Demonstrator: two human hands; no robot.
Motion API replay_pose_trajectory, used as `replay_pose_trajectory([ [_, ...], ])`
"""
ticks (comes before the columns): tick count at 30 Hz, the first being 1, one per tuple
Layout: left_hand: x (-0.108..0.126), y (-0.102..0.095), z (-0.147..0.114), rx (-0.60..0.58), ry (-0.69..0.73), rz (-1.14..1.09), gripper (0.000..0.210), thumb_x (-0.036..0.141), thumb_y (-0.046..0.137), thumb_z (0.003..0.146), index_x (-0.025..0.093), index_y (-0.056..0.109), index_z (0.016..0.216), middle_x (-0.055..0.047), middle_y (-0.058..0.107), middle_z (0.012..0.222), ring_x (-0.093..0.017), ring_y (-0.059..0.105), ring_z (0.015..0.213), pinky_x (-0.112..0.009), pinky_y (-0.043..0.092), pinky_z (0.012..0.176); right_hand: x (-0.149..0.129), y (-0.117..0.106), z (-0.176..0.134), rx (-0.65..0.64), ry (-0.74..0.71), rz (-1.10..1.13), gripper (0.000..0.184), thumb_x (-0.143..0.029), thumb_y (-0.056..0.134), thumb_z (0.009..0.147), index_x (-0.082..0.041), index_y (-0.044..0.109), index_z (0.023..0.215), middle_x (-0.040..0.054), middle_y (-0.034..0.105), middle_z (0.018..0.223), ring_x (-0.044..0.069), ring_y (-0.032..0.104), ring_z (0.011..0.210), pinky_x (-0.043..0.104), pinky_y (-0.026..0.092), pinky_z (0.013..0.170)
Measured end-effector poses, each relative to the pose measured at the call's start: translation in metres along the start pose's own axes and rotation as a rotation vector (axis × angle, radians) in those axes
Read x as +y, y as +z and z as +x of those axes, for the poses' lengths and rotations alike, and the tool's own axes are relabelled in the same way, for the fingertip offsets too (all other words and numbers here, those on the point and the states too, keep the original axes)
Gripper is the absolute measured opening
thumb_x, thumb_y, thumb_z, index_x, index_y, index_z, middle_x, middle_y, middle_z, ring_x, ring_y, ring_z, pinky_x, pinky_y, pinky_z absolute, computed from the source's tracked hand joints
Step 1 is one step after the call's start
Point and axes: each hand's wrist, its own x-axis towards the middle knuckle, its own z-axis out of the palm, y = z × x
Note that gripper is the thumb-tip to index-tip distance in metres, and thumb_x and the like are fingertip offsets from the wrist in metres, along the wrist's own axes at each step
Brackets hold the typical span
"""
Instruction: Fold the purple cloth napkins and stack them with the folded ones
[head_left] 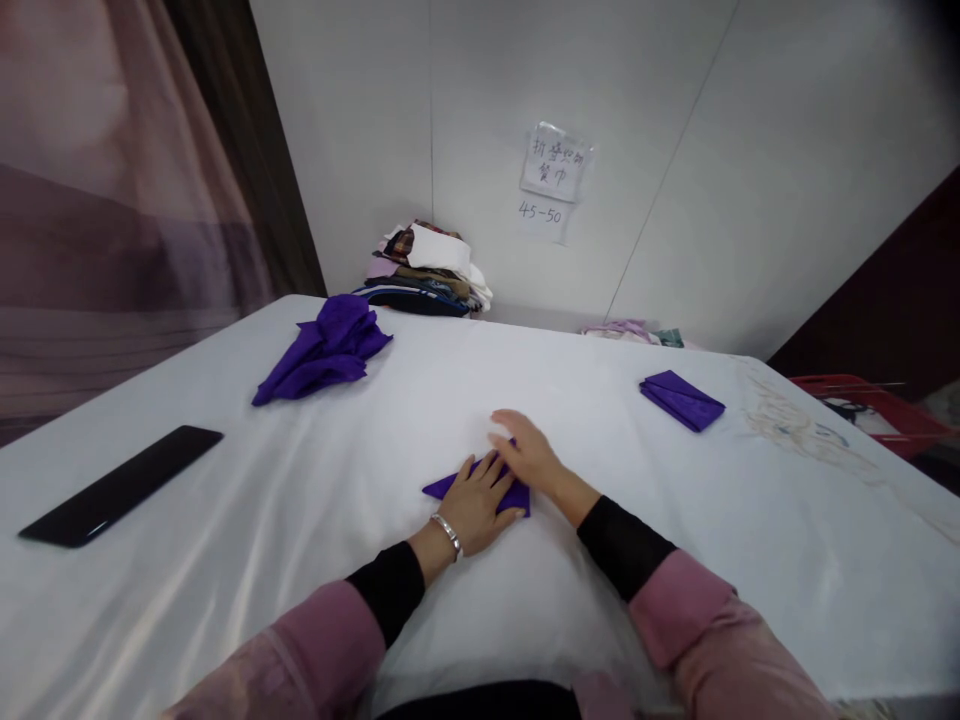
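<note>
A small folded purple napkin (439, 487) lies on the white tablecloth (315, 500) in front of me. My left hand (474, 500) rests flat on it with fingers spread, a silver bracelet at the wrist. My right hand (525, 450) lies palm down across the napkin's far edge, fingers pointing left, touching the cloth. Most of the napkin is hidden under both hands. Neither hand grips anything.
A loose heap of purple napkins (326, 347) sits at the far left. A folded purple napkin (682, 399) lies at the far right. A black flat tray (120, 485) is at the left. Stacked clothes (427, 270) stand against the wall; a red basket (874, 410) is beyond the table's right edge.
</note>
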Motion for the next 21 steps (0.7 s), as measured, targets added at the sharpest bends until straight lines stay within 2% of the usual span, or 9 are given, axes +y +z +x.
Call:
replay_pose_trajectory([
  [1,0.001,-0.002,0.000,0.010,0.002,-0.010,0.056,0.053,0.040,0.087,0.021,0.043,0.133,-0.010,0.044,0.139,-0.030,0.031,0.131,-0.053,0.018,0.108,-0.008,0.005,-0.003,-0.091,-0.091,0.037,0.043,-0.043,0.042,0.090,-0.022,0.048,0.127,0.0079,0.046,0.135,0.019,0.036,0.128,0.036,0.024,0.106],
  [3,0.003,-0.004,0.000,0.017,0.011,-0.027,0.055,0.050,0.042,0.087,0.022,0.041,0.134,-0.008,0.047,0.136,-0.029,0.033,0.129,-0.052,0.020,0.108,-0.016,0.012,-0.006,-0.287,-0.163,0.049,0.053,-0.049,0.043,0.089,-0.024,0.040,0.135,0.0082,0.035,0.144,0.022,0.025,0.134,0.044,0.014,0.110],
  [6,0.004,-0.005,0.000,-0.002,0.001,-0.027,0.057,0.051,0.042,0.087,0.022,0.039,0.135,-0.008,0.046,0.138,-0.030,0.033,0.129,-0.053,0.019,0.107,-0.007,0.015,-0.005,-0.433,-0.097,-0.001,0.060,-0.053,0.036,0.090,-0.021,0.032,0.140,0.0111,0.024,0.149,0.024,0.014,0.138,0.049,0.007,0.110],
  [11,0.002,-0.002,0.000,-0.026,-0.013,-0.012,0.068,0.061,0.041,0.083,0.020,0.038,0.136,-0.012,0.042,0.140,-0.032,0.031,0.131,-0.054,0.015,0.108,0.020,0.010,0.008,-0.472,-0.056,-0.095,0.060,-0.052,0.030,0.092,-0.019,0.028,0.142,0.0105,0.020,0.150,0.024,0.011,0.139,0.046,0.005,0.110],
  [21,0.001,0.000,0.000,-0.058,-0.004,0.037,0.075,0.070,0.032,0.081,0.019,0.039,0.135,-0.013,0.032,0.146,-0.031,0.022,0.135,-0.053,0.016,0.108,0.048,0.013,0.029,-0.466,0.025,-0.259,0.065,-0.058,0.019,0.091,-0.021,0.025,0.143,0.0059,0.016,0.152,0.021,0.006,0.139,0.041,0.005,0.110],
])
